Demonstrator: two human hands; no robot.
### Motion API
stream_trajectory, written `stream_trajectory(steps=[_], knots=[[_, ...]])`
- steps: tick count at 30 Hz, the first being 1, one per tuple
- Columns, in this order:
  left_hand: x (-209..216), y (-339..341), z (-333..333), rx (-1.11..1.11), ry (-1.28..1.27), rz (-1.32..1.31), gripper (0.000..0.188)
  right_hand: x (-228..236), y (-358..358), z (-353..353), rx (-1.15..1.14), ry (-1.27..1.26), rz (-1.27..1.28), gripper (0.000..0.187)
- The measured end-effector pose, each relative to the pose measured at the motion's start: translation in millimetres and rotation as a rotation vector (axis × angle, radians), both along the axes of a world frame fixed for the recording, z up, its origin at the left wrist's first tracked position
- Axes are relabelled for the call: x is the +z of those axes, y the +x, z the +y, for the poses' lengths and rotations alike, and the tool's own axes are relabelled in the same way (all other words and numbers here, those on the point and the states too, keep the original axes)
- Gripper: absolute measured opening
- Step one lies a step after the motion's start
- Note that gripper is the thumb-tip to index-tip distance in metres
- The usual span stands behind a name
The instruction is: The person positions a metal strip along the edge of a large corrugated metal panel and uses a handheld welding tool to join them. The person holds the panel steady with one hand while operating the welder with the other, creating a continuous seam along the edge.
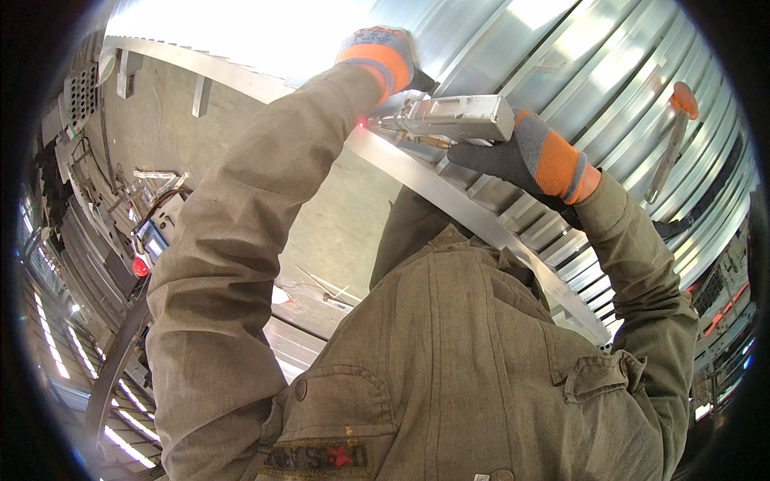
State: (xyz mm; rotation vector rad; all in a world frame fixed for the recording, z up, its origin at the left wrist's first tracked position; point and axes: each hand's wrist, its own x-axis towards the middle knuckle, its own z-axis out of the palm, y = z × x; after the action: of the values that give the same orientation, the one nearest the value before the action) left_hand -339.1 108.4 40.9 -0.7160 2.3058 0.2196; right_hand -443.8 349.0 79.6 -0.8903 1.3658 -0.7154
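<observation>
My right hand, in a grey, orange and black glove, is closed around a silver, box-bodied handheld laser welding gun. The gun's narrow nozzle points left, and a small red light spot shows beside its tip, at the edge of a pale metal bar. My left hand, in a matching glove, is on the shiny metal slats just beyond the nozzle. A dark thumb part shows at its right side; its other fingers are hidden, so their grip cannot be made out.
A hammer with an orange-brown head lies on the slats at right. A dark cable or hose runs near it. Short metal legs stick out below the frame at left. Equipment with a red knob stands at far left.
</observation>
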Motion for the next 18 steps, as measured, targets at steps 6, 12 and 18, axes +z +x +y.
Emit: stream_trajectory(steps=[6,12,18], knots=[[0,-1,1,0.000,0.000,-0.027,0.030,0,0,-1,0.000,0.007,-0.026,0.052],[0,0,1,0.025,0.025,-0.019,0.040,-7,0,2,0.021,-0.008,0.013,0.054],[6,-1,1,0.003,0.006,0.000,0.029,-12,6,5,-0.070,-0.131,0.020,0.045]])
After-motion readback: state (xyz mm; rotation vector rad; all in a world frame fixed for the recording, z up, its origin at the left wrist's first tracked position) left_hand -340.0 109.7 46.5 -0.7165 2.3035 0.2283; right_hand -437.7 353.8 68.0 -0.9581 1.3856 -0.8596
